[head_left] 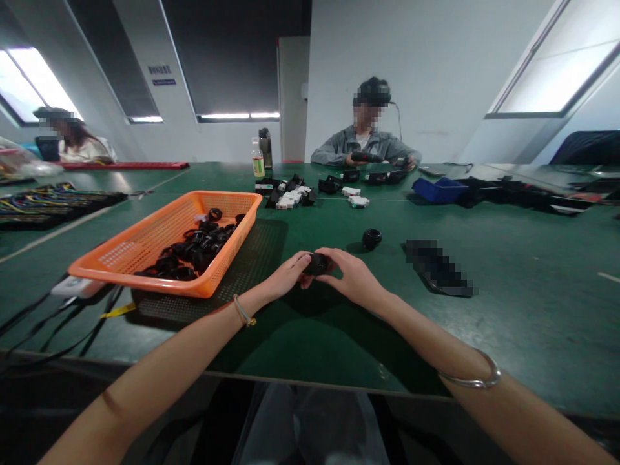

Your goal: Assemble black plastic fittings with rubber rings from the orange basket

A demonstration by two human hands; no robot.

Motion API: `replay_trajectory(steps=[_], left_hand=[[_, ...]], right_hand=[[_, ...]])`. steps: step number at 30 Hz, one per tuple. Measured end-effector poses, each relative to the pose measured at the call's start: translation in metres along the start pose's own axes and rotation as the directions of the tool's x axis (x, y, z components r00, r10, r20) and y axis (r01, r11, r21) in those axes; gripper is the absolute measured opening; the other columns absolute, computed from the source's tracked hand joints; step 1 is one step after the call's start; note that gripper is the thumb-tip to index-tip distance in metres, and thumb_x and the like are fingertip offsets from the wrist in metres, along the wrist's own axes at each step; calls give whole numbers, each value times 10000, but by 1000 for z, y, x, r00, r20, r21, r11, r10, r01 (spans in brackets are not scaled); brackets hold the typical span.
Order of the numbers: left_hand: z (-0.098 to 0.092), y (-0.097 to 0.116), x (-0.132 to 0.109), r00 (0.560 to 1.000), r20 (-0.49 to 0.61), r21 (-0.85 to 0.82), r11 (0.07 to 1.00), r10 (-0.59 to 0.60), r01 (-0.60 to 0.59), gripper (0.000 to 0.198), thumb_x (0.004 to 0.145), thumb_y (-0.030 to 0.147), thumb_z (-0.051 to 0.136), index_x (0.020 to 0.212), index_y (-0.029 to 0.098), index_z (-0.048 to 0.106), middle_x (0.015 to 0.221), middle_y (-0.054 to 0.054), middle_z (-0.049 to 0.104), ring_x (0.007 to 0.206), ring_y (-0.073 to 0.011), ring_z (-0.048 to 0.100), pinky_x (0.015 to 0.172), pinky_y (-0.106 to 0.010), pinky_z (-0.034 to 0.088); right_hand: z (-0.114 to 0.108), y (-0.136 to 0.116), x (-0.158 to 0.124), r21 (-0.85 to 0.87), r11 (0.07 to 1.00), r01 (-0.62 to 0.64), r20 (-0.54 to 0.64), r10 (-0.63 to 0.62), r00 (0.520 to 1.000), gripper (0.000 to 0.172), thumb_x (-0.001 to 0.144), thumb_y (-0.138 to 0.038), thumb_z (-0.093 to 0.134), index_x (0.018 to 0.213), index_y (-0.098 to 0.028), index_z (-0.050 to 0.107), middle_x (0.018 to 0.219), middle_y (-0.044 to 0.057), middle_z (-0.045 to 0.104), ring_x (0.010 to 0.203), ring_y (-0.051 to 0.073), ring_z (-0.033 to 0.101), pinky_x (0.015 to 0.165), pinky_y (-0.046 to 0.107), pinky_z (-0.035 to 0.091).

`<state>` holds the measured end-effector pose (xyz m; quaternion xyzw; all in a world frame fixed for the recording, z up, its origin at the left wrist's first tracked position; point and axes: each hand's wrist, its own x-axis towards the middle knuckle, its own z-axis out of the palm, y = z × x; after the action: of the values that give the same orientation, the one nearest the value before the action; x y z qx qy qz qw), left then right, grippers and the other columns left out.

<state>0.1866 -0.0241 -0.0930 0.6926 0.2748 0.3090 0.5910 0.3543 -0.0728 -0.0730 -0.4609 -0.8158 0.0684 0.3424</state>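
Both my hands meet over the green table (508,271), gripping one small black round part (318,263) between them. My left hand (287,274) curls its fingers on the part's left side. My right hand (349,276) closes on its right side. Another black round part (371,238) lies alone on the table just beyond my right hand. An orange mesh basket (145,242) to the left holds several similar black parts (194,248).
A dark flat object (438,268) lies right of my hands. Black and white parts (290,194) and bottles (261,152) sit further back. A person (365,139) sits across the table, another at far left. Cables (53,316) hang at the left edge.
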Motion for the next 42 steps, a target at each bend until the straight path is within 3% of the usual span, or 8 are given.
replay_trajectory(steps=[3,7,15,18,24,30,37,42], left_hand=[[0,-1,1,999,14,-71,997,-29,30,533,715,677,418,860,164,401,588,46,470,466,-75,435,478,-231,329],[1,-2,2,999,24,-122,992,-24,27,547,681,695,452,826,174,379,582,52,470,453,-68,424,451,-224,302],[0,2,0,995,95,-74,996,-31,39,583,669,718,436,716,137,440,572,32,438,453,-51,359,442,-235,227],[0,3,0,992,116,-130,989,-53,68,575,650,709,481,714,139,435,568,38,422,443,-47,335,438,-232,206],[2,3,-3,982,171,-292,948,-78,126,540,635,643,582,791,164,385,577,63,394,450,-41,312,451,-213,193],[5,3,-7,987,141,-355,927,-75,122,558,642,567,634,938,183,360,651,60,410,533,-58,359,526,-217,290],[3,0,-5,997,72,-76,997,18,-13,509,708,606,523,936,179,366,636,63,395,543,-74,380,557,-240,321],[2,5,-7,994,17,165,981,104,-106,404,788,509,461,980,160,392,644,43,418,579,-102,398,590,-254,332]], right_hand=[[2,4,-1,-50,991,121,-65,-125,990,342,754,-186,602,1089,-176,534,980,99,630,891,211,595,766,362,510],[1,5,-2,-96,978,185,-108,-195,975,331,775,-158,566,1103,-176,525,1008,112,614,937,220,577,786,366,511],[-4,2,-3,-185,967,173,-36,-183,982,408,816,-252,538,1192,-140,428,971,129,615,887,246,591,747,409,514],[-4,2,-3,-192,966,174,-25,-182,983,386,828,-257,523,1179,-128,427,978,140,611,896,252,589,745,408,511],[-5,2,-3,-210,957,200,-20,-209,978,318,843,-271,497,1128,-141,440,973,139,610,880,252,580,739,405,504],[-4,0,-5,-214,959,183,-39,-196,980,306,863,-304,455,1121,-140,448,971,145,620,869,255,586,732,403,501],[3,1,-6,-114,991,65,-63,-72,995,310,858,-316,447,1106,-133,475,1004,147,636,903,253,604,777,416,495],[4,0,-6,-21,999,-27,-72,25,997,288,825,-262,470,1090,-151,505,1031,127,642,916,239,610,778,388,490]])
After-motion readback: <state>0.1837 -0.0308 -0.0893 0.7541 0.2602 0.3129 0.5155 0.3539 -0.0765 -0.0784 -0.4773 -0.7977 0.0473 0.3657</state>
